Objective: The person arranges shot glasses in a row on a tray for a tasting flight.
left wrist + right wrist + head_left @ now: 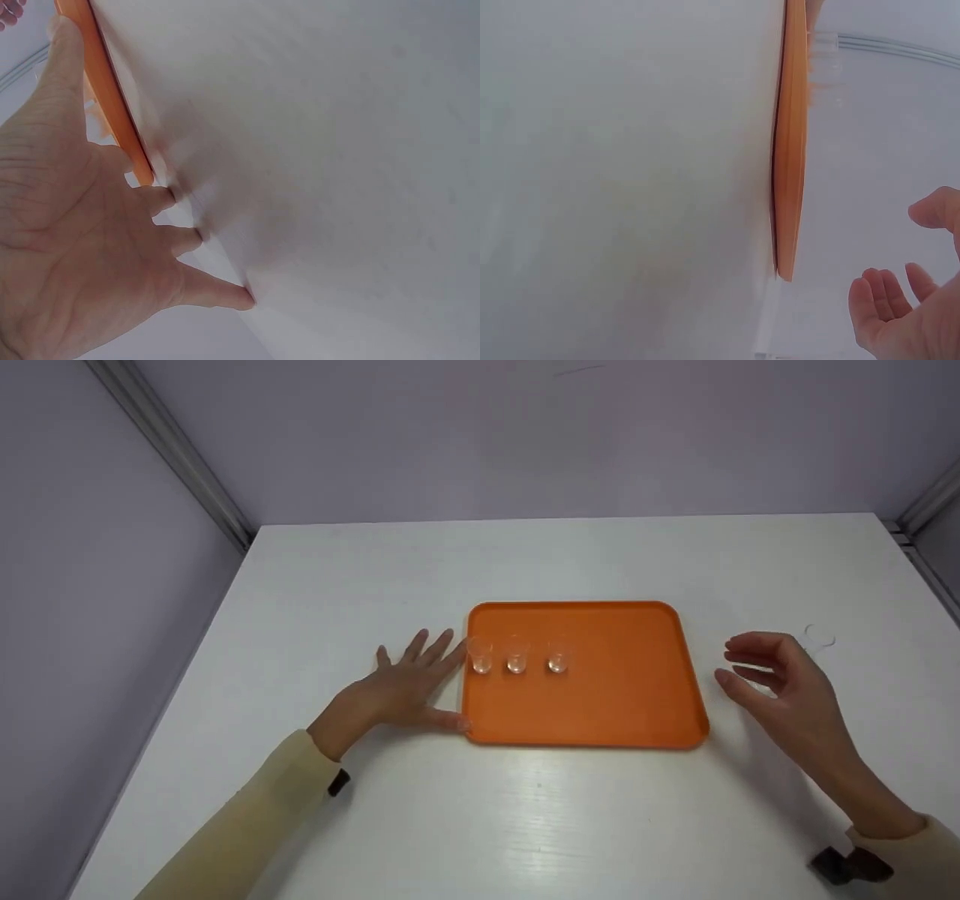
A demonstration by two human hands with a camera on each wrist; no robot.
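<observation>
- Left hand (405, 690) lies flat on the table (525, 555), fingers spread and straight, right against the tray (622, 697) at its left edge
- Its thumb runs along the tray's near-left corner, and the fingertips reach the rim close to the leftmost cup (480, 655); it grips nothing
- From the left wrist, that same left hand (82, 247) shows its palm pressed down, thumb laid along the orange tray (112, 105) rim, fingers (217, 292) fanned out on the white top
- Right hand (787, 690) hovers off the tray's right edge, just beside it and not touching; palm turned inward, fingers loosely curved, nothing in it
- The right wrist view has the right hand (907, 315) low in the corner, fingers relaxed, with a gap of table between them and the tray (791, 150) seen edge-on
- Three small clear cups stand upright in a row on the tray's left half, toward the far edge: leftmost cup hard by the left rim, middle cup (516, 654) just beside it, third cup (557, 653) a little further right
- The tray sits about mid-table, long side facing the person
- A faint clear thing (819, 636) lies on the table beyond the right hand, toward the right edge; too dim to tell what it is
- Pale yellow sleeves (247, 825) cover both forearms
</observation>
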